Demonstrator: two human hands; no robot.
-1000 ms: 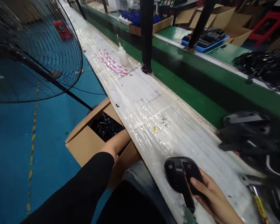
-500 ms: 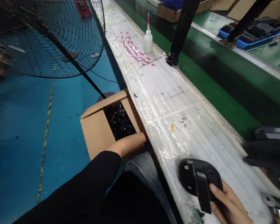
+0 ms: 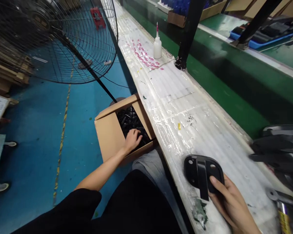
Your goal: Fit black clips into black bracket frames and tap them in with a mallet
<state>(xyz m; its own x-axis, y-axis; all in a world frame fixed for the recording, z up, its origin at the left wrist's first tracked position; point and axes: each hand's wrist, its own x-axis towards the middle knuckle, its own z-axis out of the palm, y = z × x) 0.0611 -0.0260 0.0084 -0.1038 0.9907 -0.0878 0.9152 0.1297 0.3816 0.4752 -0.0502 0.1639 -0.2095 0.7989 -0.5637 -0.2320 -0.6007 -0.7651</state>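
Note:
My left hand (image 3: 132,139) reaches down into an open cardboard box (image 3: 110,135) beside the bench, its fingers resting among several small black plastic parts (image 3: 129,119); whether they grip one is hidden. My right hand (image 3: 230,203) holds a rounded black plastic housing (image 3: 201,172) with a strap-like bar across it, pressed on the plastic-wrapped bench top (image 3: 185,117) near its front edge.
A large floor fan (image 3: 53,35) stands on the blue floor left of the box. A white glue bottle (image 3: 157,45) sits farther along the bench. A stack of black parts (image 3: 280,149) lies at right. A green conveyor (image 3: 224,84) runs behind the bench.
My left hand has gone deeper into the box and now lies on the black parts, with the forearm bare. The right hand keeps the housing on the bench; the view has shifted.

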